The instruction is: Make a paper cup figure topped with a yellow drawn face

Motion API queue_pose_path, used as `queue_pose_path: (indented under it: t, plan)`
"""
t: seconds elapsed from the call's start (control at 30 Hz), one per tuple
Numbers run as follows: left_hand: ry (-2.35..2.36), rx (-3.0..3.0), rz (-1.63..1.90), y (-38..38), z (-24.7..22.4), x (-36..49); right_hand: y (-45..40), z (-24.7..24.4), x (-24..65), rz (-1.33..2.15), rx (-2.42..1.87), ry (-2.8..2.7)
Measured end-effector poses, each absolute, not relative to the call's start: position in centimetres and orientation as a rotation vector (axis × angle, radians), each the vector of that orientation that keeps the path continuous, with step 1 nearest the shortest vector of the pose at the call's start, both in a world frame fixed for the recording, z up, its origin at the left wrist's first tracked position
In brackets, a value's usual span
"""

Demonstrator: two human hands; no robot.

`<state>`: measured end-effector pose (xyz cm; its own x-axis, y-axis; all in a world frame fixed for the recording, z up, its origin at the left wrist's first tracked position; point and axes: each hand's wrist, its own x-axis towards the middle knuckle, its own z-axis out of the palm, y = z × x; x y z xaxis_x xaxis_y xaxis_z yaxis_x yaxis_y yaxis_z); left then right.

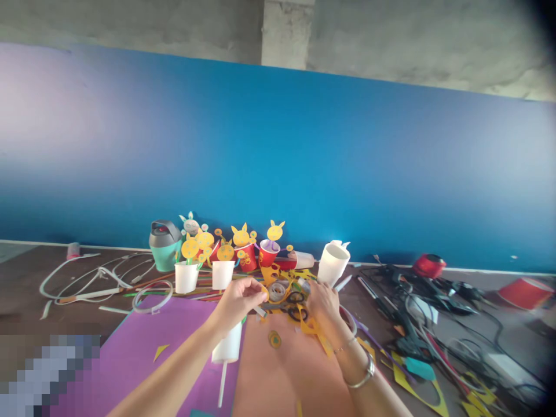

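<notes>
My left hand (243,301) is closed in a pinch over the edge where the purple and orange sheets meet. A bit of yellow shows at its fingertips and a pale strip (259,311) just below; what it holds is unclear. My right hand (324,304) has its fingers curled by a small whitish piece (304,284), in front of a white paper cup (333,263). Between the hands lie a clear tape roll (277,291) and black-handled scissors (297,314). A white cup with a straw (226,346) lies under my left wrist. Two small round paper pieces (274,339) rest on the orange sheet (260,382).
Several cups with yellow animal-face cutouts, including a red cup (269,253), stand at the back. A teal-grey container (165,249) is behind the purple sheet (143,347). Cables and a black glue gun-like tool (399,327) clutter the right. A blue panel (278,145) stands behind.
</notes>
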<state>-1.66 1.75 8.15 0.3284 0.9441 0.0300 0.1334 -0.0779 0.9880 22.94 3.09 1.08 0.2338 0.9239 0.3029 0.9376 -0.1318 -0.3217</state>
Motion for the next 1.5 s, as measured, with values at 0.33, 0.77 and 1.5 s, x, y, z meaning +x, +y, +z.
queue_pose_path:
  t: [0.33,0.77,1.5]
  plan:
    - [1.126,1.537,1.272,2.4,7.9,-1.9,2.5,3.6,19.8,0.670,-1.239,-1.657]
    - [1.162,1.996,1.401,1.0,8.5,-2.0,-0.2,5.9,16.4,1.234,-0.983,-1.509]
    - [1.276,1.902,1.299,0.7,8.7,-1.7,-0.1,4.9,16.0,0.333,-1.246,-1.778]
